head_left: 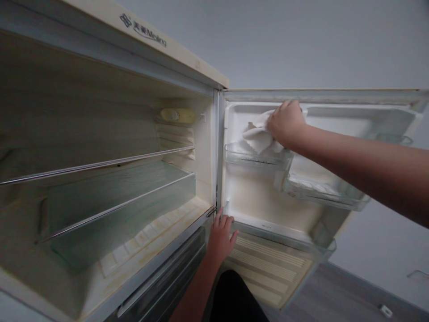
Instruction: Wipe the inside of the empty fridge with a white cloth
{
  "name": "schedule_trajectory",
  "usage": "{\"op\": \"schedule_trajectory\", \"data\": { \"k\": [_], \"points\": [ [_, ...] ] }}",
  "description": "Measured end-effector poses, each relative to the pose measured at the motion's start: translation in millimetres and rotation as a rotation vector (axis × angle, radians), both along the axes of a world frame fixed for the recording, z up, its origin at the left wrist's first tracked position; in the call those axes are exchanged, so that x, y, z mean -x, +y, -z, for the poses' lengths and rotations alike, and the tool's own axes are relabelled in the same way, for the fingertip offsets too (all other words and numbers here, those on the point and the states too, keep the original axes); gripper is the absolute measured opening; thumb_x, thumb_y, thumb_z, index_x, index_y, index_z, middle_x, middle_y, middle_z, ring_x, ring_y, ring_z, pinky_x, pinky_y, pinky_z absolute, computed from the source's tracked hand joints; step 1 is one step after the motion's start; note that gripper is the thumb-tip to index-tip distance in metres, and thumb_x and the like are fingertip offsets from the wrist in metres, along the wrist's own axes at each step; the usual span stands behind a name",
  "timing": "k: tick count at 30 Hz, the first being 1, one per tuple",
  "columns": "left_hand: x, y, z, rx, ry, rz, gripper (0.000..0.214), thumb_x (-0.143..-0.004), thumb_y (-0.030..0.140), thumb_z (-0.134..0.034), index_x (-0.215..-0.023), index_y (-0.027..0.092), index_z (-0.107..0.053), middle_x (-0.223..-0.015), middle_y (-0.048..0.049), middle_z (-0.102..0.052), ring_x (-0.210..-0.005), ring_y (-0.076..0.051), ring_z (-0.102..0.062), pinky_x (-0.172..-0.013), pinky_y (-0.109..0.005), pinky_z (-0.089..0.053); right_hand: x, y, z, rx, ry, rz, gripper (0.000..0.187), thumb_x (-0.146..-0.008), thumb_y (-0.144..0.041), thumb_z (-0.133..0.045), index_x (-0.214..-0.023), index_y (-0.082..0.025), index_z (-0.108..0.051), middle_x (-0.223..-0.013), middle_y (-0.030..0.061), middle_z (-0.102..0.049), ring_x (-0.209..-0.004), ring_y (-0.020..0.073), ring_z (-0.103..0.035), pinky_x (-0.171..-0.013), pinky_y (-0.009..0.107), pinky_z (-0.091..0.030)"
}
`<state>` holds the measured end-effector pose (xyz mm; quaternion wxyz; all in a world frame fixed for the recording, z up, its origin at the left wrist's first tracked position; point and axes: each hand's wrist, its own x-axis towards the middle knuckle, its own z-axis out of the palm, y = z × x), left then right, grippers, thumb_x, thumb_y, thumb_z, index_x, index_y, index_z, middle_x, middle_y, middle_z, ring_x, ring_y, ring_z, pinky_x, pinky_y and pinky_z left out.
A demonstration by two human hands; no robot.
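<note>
A cream fridge (174, 53) stands open with bare glass shelves (110, 172) inside. Its door (321, 96) swings out to the right. My right hand (284, 123) is closed on a white cloth (256, 136) and presses it against the door's inner wall, just above the upper left clear door bin (254, 156). My left hand (221, 237) rests with fingers spread on the fridge's lower front edge, near the door hinge.
A second clear door bin (325, 192) sits lower right on the door, and a long bottom bin (284, 237) below. A yellowish lamp cover (177, 115) is at the back top of the fridge. Grey wall behind, wood floor (335, 295) at lower right.
</note>
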<state>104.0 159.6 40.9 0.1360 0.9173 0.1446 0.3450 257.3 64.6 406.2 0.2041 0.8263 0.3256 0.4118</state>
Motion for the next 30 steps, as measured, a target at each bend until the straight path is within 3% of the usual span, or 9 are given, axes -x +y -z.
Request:
{"op": "schedule_trajectory", "data": {
  "k": [3,6,9,14,19,22,24,26,30],
  "points": [
    [-0.3,-1.2,-0.1,-0.007,0.006,-0.003,0.029,-0.088,0.023,-0.062,-0.116,0.022,-0.054,-0.121,-0.009,-0.059,-0.148,-0.033,-0.028,-0.113,-0.051,-0.04,-15.0,0.8,9.9,-0.046,0.039,-0.093,0.031,-0.089,-0.012,-0.041,-0.091,-0.001,-0.07,-0.103,0.0276,-0.065,-0.117,0.0368,-0.053,-0.09,0.053,-0.038],
    [-0.8,-2.2,0.0,-0.009,0.004,0.0,0.029,-0.089,0.023,-0.061,-0.117,0.021,-0.053,-0.121,-0.0092,-0.059,-0.148,-0.032,-0.027,-0.114,-0.051,-0.039,-47.4,22.3,25.6,-0.199,0.084,-0.485,0.04,-0.093,-0.033,-0.042,-0.07,-0.011,-0.066,-0.083,0.0172,-0.066,-0.107,0.0322,-0.061,-0.091,0.057,-0.039],
    [-0.9,-2.8,-0.3,-0.006,0.012,-0.008,0.029,-0.089,0.024,-0.061,-0.116,0.021,-0.054,-0.12,-0.0093,-0.059,-0.147,-0.032,-0.028,-0.113,-0.051,-0.039,-61.2,47.1,30.5,-0.161,0.138,-0.743,0.039,-0.083,-0.047,-0.054,-0.061,-0.015,-0.059,-0.072,0.0125,-0.064,-0.096,0.0292,-0.065,-0.091,0.055,-0.044],
    [-0.1,-4.1,-1.7,0.001,0.016,-0.019,0.031,-0.088,0.024,-0.062,-0.118,0.022,-0.054,-0.122,-0.0091,-0.06,-0.148,-0.032,-0.028,-0.112,-0.051,-0.041,-4.5,43.9,34.8,-0.492,0.403,-0.853,0.017,-0.073,-0.029,-0.06,-0.083,-0.016,-0.066,-0.087,0.0152,-0.068,-0.095,0.0291,-0.064,-0.092,0.049,-0.049],
    [-2.3,-3.6,2.9,-0.015,0.041,-0.054,0.036,-0.087,0.024,-0.062,-0.122,0.02,-0.054,-0.127,-0.0108,-0.059,-0.147,-0.034,-0.03,-0.113,-0.053,-0.04,70.9,38.7,134.2,-1.169,0.881,-1.398,0.023,-0.08,-0.035,-0.059,-0.097,-0.023,-0.067,-0.101,0.0076,-0.069,-0.096,0.023,-0.063,-0.094,0.042,-0.052],
    [-3.7,-2.3,5.9,-0.023,0.077,-0.071,0.041,-0.086,0.023,-0.062,-0.126,0.018,-0.053,-0.133,-0.0136,-0.057,-0.147,-0.036,-0.029,-0.111,-0.054,-0.041,90.3,58.0,194.1,-1.428,1.557,-1.398,0.019,-0.077,-0.039,-0.065,-0.087,-0.024,-0.066,-0.084,0.0014,-0.069,-0.083,0.018,-0.065,-0.084,0.034,-0.057],
    [-3.4,-2.2,5.4,-0.021,0.078,-0.069,0.043,-0.085,0.022,-0.062,-0.127,0.017,-0.052,-0.132,-0.0136,-0.057,-0.149,-0.036,-0.026,-0.11,-0.053,-0.043,86.8,71.8,208.4,-1.524,1.965,-1.293,0.023,-0.075,-0.039,-0.065,-0.091,-0.022,-0.065,-0.083,0.0,-0.071,-0.078,0.0167,-0.066,-0.077,0.032,-0.058],
    [-2.6,-2.7,3.1,-0.015,0.067,-0.059,0.041,-0.086,0.022,-0.062,-0.125,0.019,-0.053,-0.128,-0.0118,-0.058,-0.15,-0.035,-0.025,-0.11,-0.052,-0.043,72.1,82.7,203.9,-1.693,2.138,-1.243,0.022,-0.078,-0.035,-0.062,-0.094,-0.021,-0.065,-0.084,-0.001,-0.072,-0.077,0.0148,-0.067,-0.075,0.029,-0.059],
    [-2.1,-2.9,-1.5,-0.017,0.07,-0.047,0.032,-0.087,0.025,-0.062,-0.118,0.02,-0.054,-0.122,-0.0101,-0.059,-0.148,-0.035,-0.028,-0.109,-0.053,-0.043,35.0,96.5,176.7,-1.974,2.021,-1.338,0.017,-0.086,-0.026,-0.051,-0.09,-0.02,-0.066,-0.076,-0.0012,-0.07,-0.076,0.0129,-0.067,-0.079,0.027,-0.058]
  ]
}}
